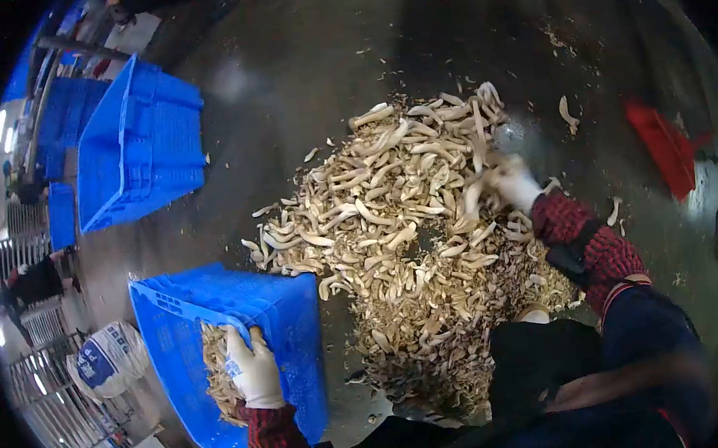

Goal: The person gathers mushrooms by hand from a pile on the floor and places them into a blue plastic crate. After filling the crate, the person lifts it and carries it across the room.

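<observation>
My left hand point(255, 371), in a white glove, is at the near rim of a blue plastic crate point(291, 329), fingers bent over the edge. Pale mushrooms point(218, 371) lie inside that crate, beside the glove. My right hand point(514, 183), gloved too, reaches into the right side of a large heap of long-stemmed mushrooms point(383, 214). Motion smears its fingers, and a blurred mushroom point(473, 202) is right against them. Whether they grip it cannot be made out. Smaller brownish bits point(434, 344) cover the heap's near part.
Another blue crate point(158, 142) lies tipped on the dark wet floor at upper left. A red scoop-like object point(662, 146) is at the right. A white sack point(112, 359) and metal racks stand at the left, where a person point(39, 288) is visible.
</observation>
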The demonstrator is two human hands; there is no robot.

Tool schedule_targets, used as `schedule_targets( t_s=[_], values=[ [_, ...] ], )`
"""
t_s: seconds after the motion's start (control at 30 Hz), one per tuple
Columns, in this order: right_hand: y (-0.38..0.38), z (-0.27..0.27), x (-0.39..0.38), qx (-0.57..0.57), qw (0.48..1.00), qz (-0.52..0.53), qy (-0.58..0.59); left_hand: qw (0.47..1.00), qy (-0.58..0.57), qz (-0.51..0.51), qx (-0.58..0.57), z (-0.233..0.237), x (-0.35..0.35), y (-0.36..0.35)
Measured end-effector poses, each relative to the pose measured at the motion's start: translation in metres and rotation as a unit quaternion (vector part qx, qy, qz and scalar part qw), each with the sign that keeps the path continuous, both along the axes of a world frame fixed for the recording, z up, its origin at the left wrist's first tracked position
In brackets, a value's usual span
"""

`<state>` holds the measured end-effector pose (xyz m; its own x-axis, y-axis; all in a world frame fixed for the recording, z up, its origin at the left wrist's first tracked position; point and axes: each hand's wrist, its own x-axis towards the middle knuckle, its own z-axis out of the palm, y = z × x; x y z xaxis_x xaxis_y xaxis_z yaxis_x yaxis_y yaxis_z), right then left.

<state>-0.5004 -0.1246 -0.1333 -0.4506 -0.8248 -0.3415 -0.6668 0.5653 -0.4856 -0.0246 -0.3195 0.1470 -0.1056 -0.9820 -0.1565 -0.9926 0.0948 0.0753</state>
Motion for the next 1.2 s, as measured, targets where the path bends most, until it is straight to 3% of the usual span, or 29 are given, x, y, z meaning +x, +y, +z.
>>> schedule_targets(
  t_s=[0.03,0.1,0.17,0.2,0.23,0.27,0.3,0.33,0.37,0.4,0.43,0.5,0.53,0.57,0.6,0.63,0.67,0.7,0.77,0.8,0.83,0.9,0.97,1.0,1.03,1.1,1.17,1.2],
  values=[
    [-0.039,0.051,0.046,-0.021,0.970,-0.146,-0.194,0.999,0.025,-0.017,-0.039,-0.006,0.005,0.003],
    [-0.064,0.088,0.067,-0.042,0.951,0.035,-0.303,0.996,0.046,-0.027,-0.074,-0.012,0.012,0.011],
    [-0.086,0.100,0.051,-0.085,0.934,0.142,-0.317,0.970,0.109,-0.102,-0.191,-0.007,-0.002,0.022],
    [-0.096,0.114,0.040,-0.075,0.967,0.088,-0.228,0.949,0.096,-0.180,-0.240,0.005,-0.020,0.030],
    [-0.104,0.106,0.022,-0.124,0.940,-0.049,-0.313,0.931,0.148,-0.222,-0.248,-0.002,-0.025,0.038],
    [-0.120,0.121,-0.001,-0.070,0.989,-0.084,-0.100,0.908,0.201,-0.264,-0.255,-0.012,-0.029,0.046],
    [-0.125,0.079,-0.036,-0.104,0.982,-0.106,0.113,0.916,0.234,-0.277,-0.173,-0.023,-0.038,0.053],
    [-0.131,0.059,-0.067,-0.071,0.972,-0.180,0.134,0.923,0.304,-0.223,-0.072,-0.035,-0.058,0.056],
    [-0.127,-0.018,-0.123,0.030,0.956,-0.157,0.244,0.940,0.287,-0.185,-0.001,-0.055,-0.071,0.049],
    [-0.143,0.017,-0.112,0.076,0.940,-0.307,0.130,0.931,0.337,-0.141,-0.003,-0.088,-0.081,0.037],
    [-0.157,0.028,-0.096,0.073,0.942,-0.303,0.127,0.946,0.298,-0.110,-0.059,-0.127,-0.080,0.017],
    [-0.179,0.046,-0.062,0.006,0.958,-0.285,0.027,0.949,0.290,0.043,-0.118,-0.184,-0.073,-0.041],
    [-0.197,0.035,-0.051,-0.007,0.963,-0.246,-0.113,0.931,0.305,0.128,-0.154,-0.195,-0.076,-0.068],
    [-0.219,-0.018,-0.058,-0.033,0.996,-0.086,-0.017,0.939,0.253,0.193,-0.128,-0.207,-0.079,-0.089],
    [-0.229,-0.010,-0.025,-0.039,0.997,-0.071,0.001,0.940,0.201,0.257,-0.099,-0.212,-0.083,-0.104],
    [-0.225,0.064,0.035,-0.046,0.886,-0.189,-0.421,0.939,0.173,0.296,-0.040,-0.217,-0.080,-0.114],
    [-0.239,0.028,0.033,-0.021,0.998,-0.012,-0.058,0.924,0.168,0.344,0.008,-0.218,-0.080,-0.117],
    [-0.237,0.042,0.052,-0.019,0.990,0.019,-0.140,0.905,0.162,0.389,0.056,-0.220,-0.081,-0.119],
    [-0.230,0.061,0.080,-0.010,0.970,0.174,-0.170,0.952,0.160,0.250,0.076,-0.231,-0.081,-0.110],
    [-0.220,0.087,0.095,-0.035,0.941,0.301,-0.149,0.955,0.177,0.229,0.069,-0.234,-0.082,-0.106],
    [-0.209,0.086,0.104,-0.094,0.916,0.349,-0.175,0.971,0.169,0.163,0.044,-0.236,-0.081,-0.099],
    [-0.199,0.124,0.095,-0.162,0.855,0.415,-0.267,0.962,0.262,0.052,0.050,-0.245,-0.083,-0.084],
    [-0.202,0.097,0.044,-0.190,0.941,0.221,-0.174,0.930,0.354,-0.094,0.025,-0.226,-0.091,-0.060],
    [-0.197,0.081,0.011,-0.178,0.975,0.129,0.034,0.912,0.393,-0.116,-0.007,-0.207,-0.098,-0.052],
    [-0.184,0.062,-0.021,-0.156,0.957,0.030,0.241,0.923,0.348,-0.138,-0.088,-0.204,-0.100,-0.058],
    [-0.147,-0.001,-0.079,-0.107,0.941,-0.107,0.302,0.862,0.473,-0.020,-0.183,-0.218,-0.098,-0.092],
    [-0.123,-0.005,-0.060,0.100,0.931,-0.126,0.327,0.900,0.290,0.135,-0.295,-0.225,-0.089,-0.143],
    [-0.119,-0.011,-0.065,0.092,0.939,-0.126,0.305,0.901,0.257,0.248,-0.247,-0.226,-0.092,-0.160]
  ],
)
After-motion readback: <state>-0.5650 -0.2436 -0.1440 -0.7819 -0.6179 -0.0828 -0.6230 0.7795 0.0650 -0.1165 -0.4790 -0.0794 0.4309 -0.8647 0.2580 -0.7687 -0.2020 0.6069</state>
